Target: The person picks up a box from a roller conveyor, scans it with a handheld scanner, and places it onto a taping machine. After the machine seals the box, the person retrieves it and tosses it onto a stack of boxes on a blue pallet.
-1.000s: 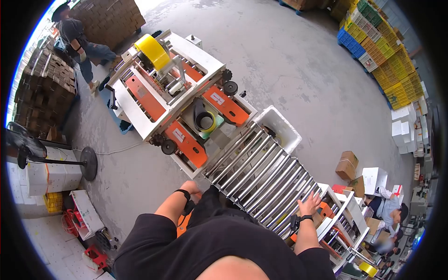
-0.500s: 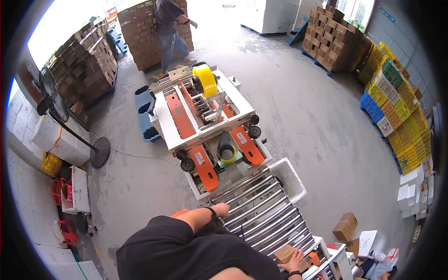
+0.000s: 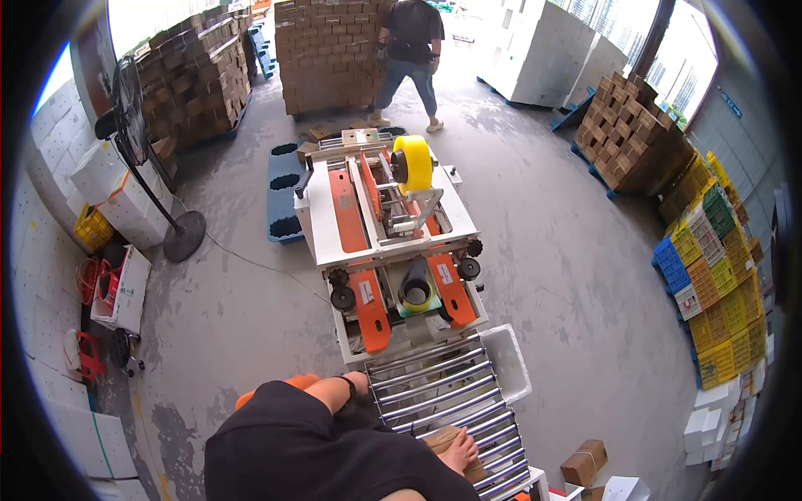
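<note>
A small brown cardboard box point(image 3: 439, 437) lies on the metal rollers of the conveyor point(image 3: 451, 388). My right hand point(image 3: 459, 453) rests over the box with its fingers curved across the top, gripping it. At the conveyor's left edge is my left hand point(image 3: 358, 383), close to the first rollers; its fingers are mostly hidden and I cannot see anything in it. Beyond the rollers stands a white and orange carton sealing machine point(image 3: 376, 250), with a yellow tape roll point(image 3: 413, 164) on top.
A white foam bin point(image 3: 508, 367) adjoins the conveyor's right side. Another cardboard box point(image 3: 584, 462) sits on the floor. A standing fan point(image 3: 184, 235) is at left, stacked crates point(image 3: 718, 292) at right. One person point(image 3: 409, 58) walks near the carton stack point(image 3: 330, 58).
My right hand and the cardboard box have moved up the rollers toward the machine. My view has turned left. The person at the back has moved to the right, past the carton stack.
</note>
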Demonstrator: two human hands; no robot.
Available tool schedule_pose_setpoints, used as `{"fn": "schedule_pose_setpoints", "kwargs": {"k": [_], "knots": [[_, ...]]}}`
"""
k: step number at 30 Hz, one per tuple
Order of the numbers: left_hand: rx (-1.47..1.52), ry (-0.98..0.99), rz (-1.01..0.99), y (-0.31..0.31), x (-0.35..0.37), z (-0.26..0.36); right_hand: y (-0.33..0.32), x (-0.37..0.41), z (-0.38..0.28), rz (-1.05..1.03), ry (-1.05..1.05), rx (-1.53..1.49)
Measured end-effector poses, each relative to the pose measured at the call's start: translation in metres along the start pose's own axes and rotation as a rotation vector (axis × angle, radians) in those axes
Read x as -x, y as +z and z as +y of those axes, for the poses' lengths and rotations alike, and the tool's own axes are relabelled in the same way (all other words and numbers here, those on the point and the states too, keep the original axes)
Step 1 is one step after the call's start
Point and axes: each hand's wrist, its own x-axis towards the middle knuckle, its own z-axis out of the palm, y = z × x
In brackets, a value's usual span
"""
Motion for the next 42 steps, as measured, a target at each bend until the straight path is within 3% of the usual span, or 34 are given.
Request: {"fn": "schedule_pose_setpoints", "kwargs": {"k": [3,6,8,10,12,14,15,17,19,20,22,25,29,32,34,36,39,42], "knots": [[-0.011,0.095,-0.031,0.013,-0.009,-0.004,-0.023,-0.033,-0.035,-0.256,-0.463,0.097],[0.006,0.153,0.011,0.006,0.003,0.004,-0.02,-0.071,-0.062,-0.61,-0.709,0.322],[0.013,0.162,0.059,0.009,-0.001,0.004,0.014,-0.099,-0.062,-0.666,-0.707,0.334],[0.0,0.171,0.04,0.0,0.004,0.012,0.024,-0.12,-0.074,-0.795,-0.56,0.319],[-0.017,0.228,0.024,-0.005,0.02,0.025,0.032,-0.121,-0.077,-0.454,-0.511,0.204],[-0.016,0.347,0.025,-0.013,0.038,0.046,0.023,-0.106,-0.074,0.018,-0.44,0.064],[-0.046,0.406,-0.005,-0.01,0.038,0.056,0.02,-0.1,-0.067,0.085,-0.389,0.081],[-0.08,0.467,-0.108,-0.014,0.046,0.08,0.01,-0.081,-0.055,0.048,-0.195,-0.017],[-0.216,0.565,-0.002,-0.01,0.052,0.094,0.011,-0.07,-0.037,0.021,-0.069,-0.002],[-0.28,0.615,0.051,-0.005,0.052,0.1,0.012,-0.063,-0.026,0.024,-0.098,0.012],[-0.288,0.563,-0.043,0.004,0.041,0.109,0.013,-0.062,-0.009,-0.082,-0.143,-0.222],[-0.227,0.47,-0.172,0.017,0.031,0.122,-0.015,-0.06,-0.017,-0.21,-0.125,0.045],[-0.12,0.454,-0.086,0.011,0.025,0.135,-0.015,-0.069,-0.016,-0.116,-0.152,0.259],[-0.066,0.452,0.028,-0.005,0.004,0.138,-0.002,-0.076,-0.015,-0.012,-0.057,0.038],[-0.045,0.506,0.179,-0.021,0.002,0.134,-0.016,-0.077,-0.034,-0.016,0.108,0.005],[-0.118,0.562,0.176,-0.034,0.003,0.13,-0.019,-0.08,-0.049,-0.067,0.271,-0.08],[-0.264,0.474,-0.043,-0.048,0.014,0.124,-0.01,-0.084,-0.057,-0.123,0.276,-0.051],[-0.283,0.463,-0.044,-0.036,0.022,0.117,-0.005,-0.09,-0.049,-0.172,0.141,-0.039]]}}
